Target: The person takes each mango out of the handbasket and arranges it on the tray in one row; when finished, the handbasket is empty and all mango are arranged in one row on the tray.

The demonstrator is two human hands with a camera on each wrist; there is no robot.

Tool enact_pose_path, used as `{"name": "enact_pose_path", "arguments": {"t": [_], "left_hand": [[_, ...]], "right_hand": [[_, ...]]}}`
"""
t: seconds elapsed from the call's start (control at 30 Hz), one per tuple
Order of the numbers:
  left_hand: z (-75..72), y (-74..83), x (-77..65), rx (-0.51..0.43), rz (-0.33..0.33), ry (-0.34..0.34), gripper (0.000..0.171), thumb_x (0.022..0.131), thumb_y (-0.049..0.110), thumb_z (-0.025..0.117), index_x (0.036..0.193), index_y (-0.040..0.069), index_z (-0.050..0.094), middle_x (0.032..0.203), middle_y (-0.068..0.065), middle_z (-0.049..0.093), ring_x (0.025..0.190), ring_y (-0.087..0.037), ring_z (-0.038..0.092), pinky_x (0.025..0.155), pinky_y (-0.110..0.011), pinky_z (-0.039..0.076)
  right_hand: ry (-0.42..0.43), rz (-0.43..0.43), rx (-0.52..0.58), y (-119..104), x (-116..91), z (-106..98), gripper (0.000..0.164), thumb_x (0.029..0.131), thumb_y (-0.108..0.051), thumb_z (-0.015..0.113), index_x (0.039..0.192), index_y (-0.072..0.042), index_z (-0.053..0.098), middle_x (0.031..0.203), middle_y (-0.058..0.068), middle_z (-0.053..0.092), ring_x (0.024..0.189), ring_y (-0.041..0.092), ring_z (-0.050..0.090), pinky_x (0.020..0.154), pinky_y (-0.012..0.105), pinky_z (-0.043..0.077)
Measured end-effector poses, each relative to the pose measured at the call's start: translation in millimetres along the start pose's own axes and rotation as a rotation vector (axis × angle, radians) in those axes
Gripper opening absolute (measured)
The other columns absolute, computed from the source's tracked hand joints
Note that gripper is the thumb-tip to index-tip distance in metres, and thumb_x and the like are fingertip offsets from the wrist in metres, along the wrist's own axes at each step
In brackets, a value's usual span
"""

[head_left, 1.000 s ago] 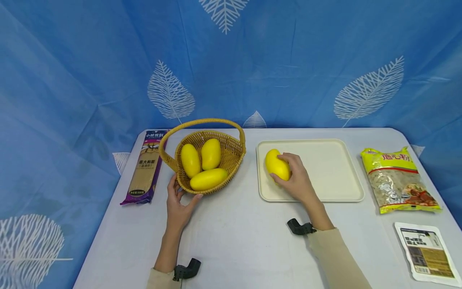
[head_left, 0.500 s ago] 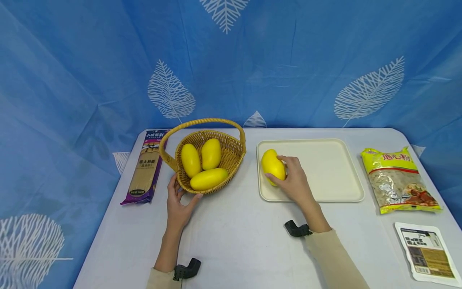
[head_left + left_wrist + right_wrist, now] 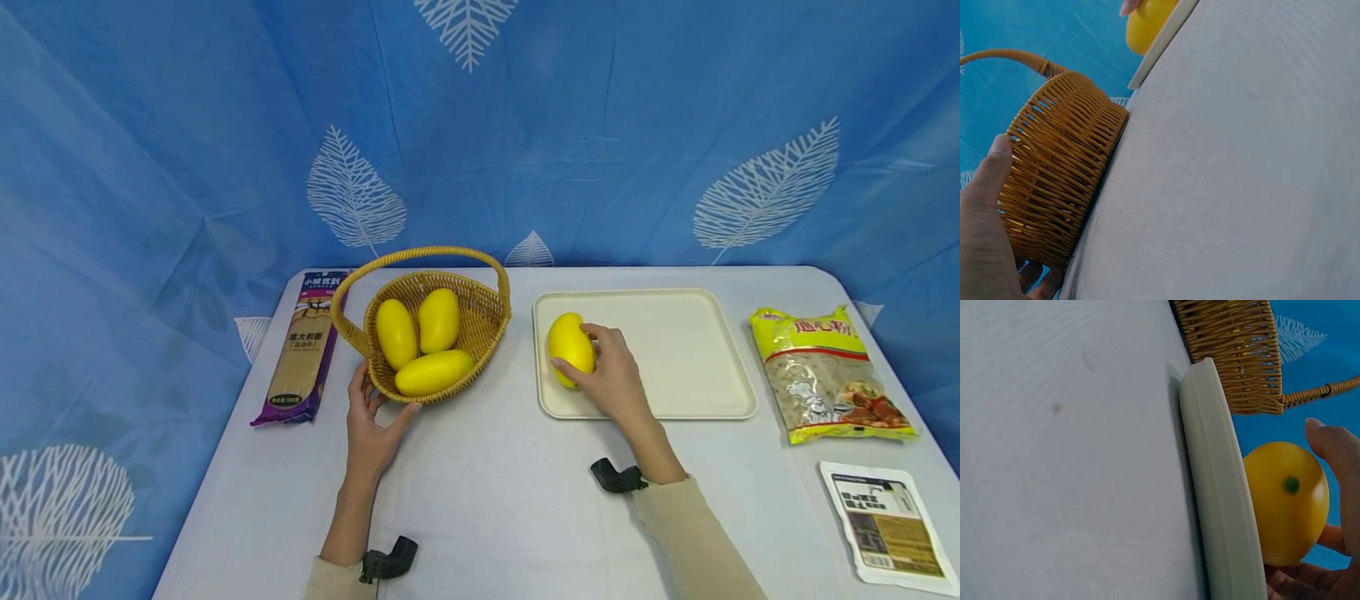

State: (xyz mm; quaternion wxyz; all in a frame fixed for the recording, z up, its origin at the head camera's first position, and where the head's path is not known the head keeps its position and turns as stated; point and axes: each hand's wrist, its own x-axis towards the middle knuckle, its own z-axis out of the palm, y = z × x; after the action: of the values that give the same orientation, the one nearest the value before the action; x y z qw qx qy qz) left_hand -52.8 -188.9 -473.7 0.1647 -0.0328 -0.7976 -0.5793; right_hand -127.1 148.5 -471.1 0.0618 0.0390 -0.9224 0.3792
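Observation:
Three yellow mangoes, one of them the front mango [image 3: 433, 372], lie in a wicker basket [image 3: 483, 329] with an arched handle. My left hand [image 3: 371, 437] holds the basket's near left side; in the left wrist view the thumb [image 3: 999, 150] rests by the rim and other fingers reach round the wall. Over the left part of a cream tray [image 3: 675, 358], my right hand [image 3: 618, 375] holds another mango [image 3: 570, 346], thumb on its near side and fingers on its far right. A green spot marks that mango's end in the right wrist view, its underside at the tray surface.
A purple pack of spaghetti [image 3: 303, 350] lies left of the basket. Right of the tray are a yellow bag of macaroni [image 3: 832, 375] and a white flat packet [image 3: 888, 529]. A blue leaf-print cloth [image 3: 600, 125] hangs behind the white table [image 3: 495, 500].
My right hand has shifted slightly left and toward me with the mango, then stayed nearly still over the last half second. The left hand and basket have not moved.

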Motion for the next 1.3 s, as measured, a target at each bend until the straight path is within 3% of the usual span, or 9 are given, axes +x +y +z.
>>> {"name": "enact_pose_path", "arguments": {"t": [0.2, 0.37, 0.77, 1.3], "left_hand": [[-0.1, 0.5, -0.3, -0.006, -0.01, 0.0, 0.091, 0.075, 0.0, 0.075, 0.145, -0.003, 0.017, 0.142, -0.026, 0.033, 0.125, -0.039, 0.039, 0.099, -0.014, 0.038], [-0.3, 0.0, -0.7, -0.003, 0.012, 0.002, 0.091, 0.074, -0.002, 0.075, 0.144, -0.004, 0.016, 0.141, -0.027, 0.033, 0.124, -0.041, 0.039, 0.098, -0.014, 0.039], [-0.6, 0.7, -0.1, -0.004, 0.031, -0.001, 0.091, 0.074, -0.002, 0.075, 0.144, -0.004, 0.017, 0.14, -0.028, 0.034, 0.123, -0.041, 0.04, 0.097, -0.016, 0.04], [-1.9, -0.5, 2.0, -0.016, 0.022, -0.01, 0.091, 0.074, -0.001, 0.075, 0.144, -0.003, 0.018, 0.141, -0.027, 0.033, 0.124, -0.04, 0.039, 0.099, -0.017, 0.04]], "right_hand": [[0.006, 0.02, -0.061, 0.0, -0.6, -1.6, 0.076, 0.074, -0.056, 0.069, 0.13, -0.009, 0.048, 0.117, 0.015, 0.05, 0.092, 0.027, 0.052, 0.077, 0.041, 0.048], [0.023, 0.016, -0.078, -1.4, -0.6, -5.8, 0.077, 0.074, -0.057, 0.069, 0.131, -0.011, 0.048, 0.12, 0.014, 0.05, 0.099, 0.029, 0.053, 0.079, 0.045, 0.049], [0.18, -0.138, 0.001, -15.3, -0.6, -24.4, 0.069, 0.068, -0.038, 0.081, 0.125, -0.01, 0.053, 0.122, 0.014, 0.05, 0.105, 0.029, 0.05, 0.083, 0.045, 0.046], [0.184, -0.281, 0.068, -47.4, -9.0, -30.4, 0.07, 0.065, -0.032, 0.084, 0.125, -0.012, 0.054, 0.124, 0.009, 0.051, 0.113, 0.025, 0.048, 0.096, 0.046, 0.042]]}}
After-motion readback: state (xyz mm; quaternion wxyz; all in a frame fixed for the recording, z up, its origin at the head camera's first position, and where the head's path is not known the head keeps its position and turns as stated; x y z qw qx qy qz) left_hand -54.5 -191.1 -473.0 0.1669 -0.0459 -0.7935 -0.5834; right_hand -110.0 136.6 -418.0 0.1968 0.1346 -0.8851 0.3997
